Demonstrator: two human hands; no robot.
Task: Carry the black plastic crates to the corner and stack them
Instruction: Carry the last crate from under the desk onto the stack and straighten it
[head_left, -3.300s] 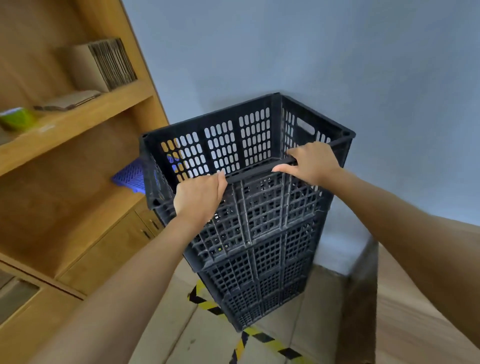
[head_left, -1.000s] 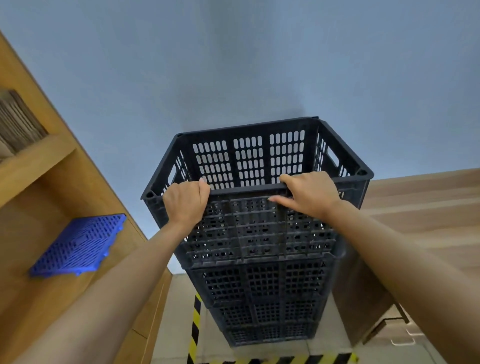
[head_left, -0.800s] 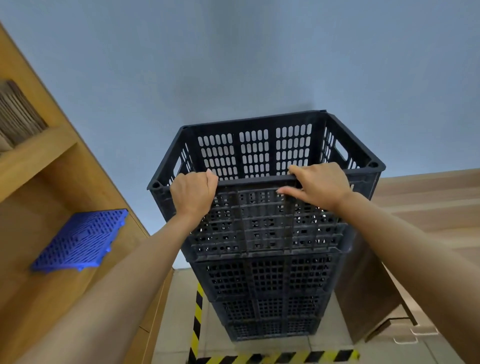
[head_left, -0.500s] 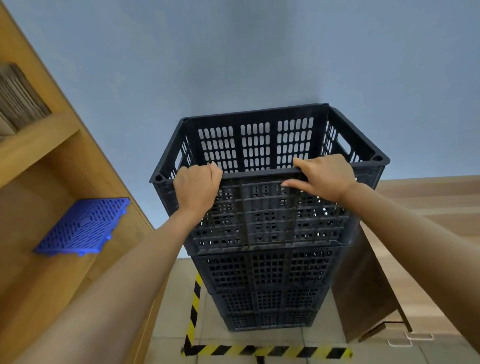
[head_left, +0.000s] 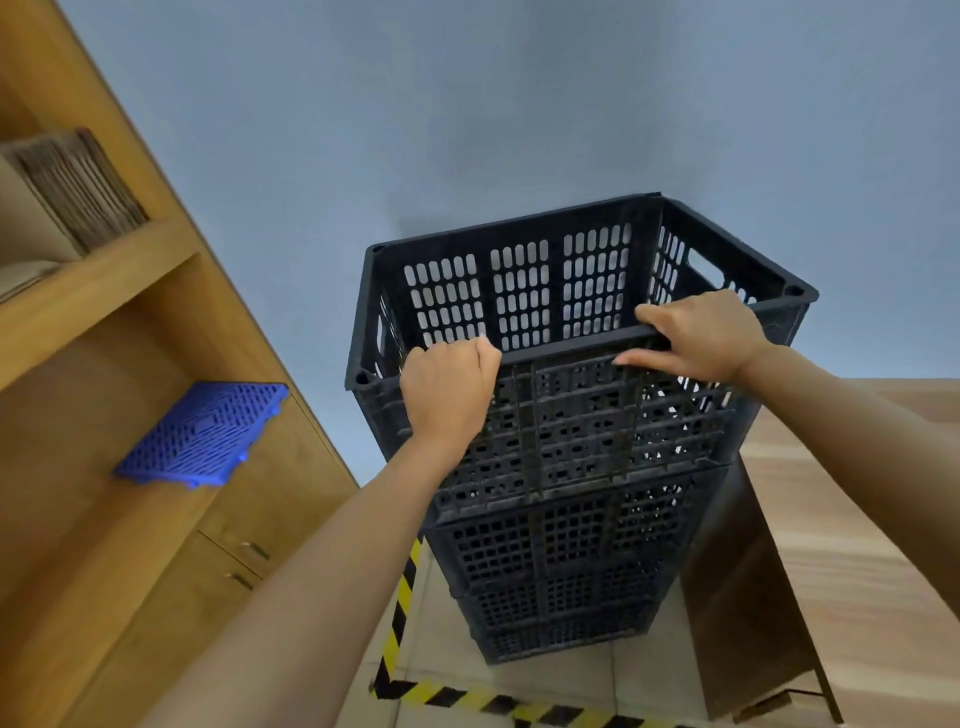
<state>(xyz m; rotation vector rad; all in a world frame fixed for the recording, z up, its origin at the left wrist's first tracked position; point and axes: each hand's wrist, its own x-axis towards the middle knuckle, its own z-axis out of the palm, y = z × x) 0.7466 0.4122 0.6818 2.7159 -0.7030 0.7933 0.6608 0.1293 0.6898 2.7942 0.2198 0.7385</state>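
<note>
Four stacked black plastic crates (head_left: 561, 525); left hand (head_left: 447, 395) and right hand (head_left: 701, 335), each grip curled over the top crate (head_left: 571, 426) near rim.

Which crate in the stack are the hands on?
The top crate: left hand and right hand grip its near rim. The lower crates beneath go untouched.

1. Both hands, left hand (head_left: 448, 389) and right hand (head_left: 698, 338), grip the near rim of the top crate (head_left: 524, 291); its open inside lies just beyond the fingers.
2. A wooden shelf unit (head_left: 156, 364) stands left of the left hand, with a gap between.
3. A wooden cabinet (head_left: 737, 571) stands close below the right forearm.
4. The wall (head_left: 519, 104) stands behind the crate stack (head_left: 561, 561).
</note>
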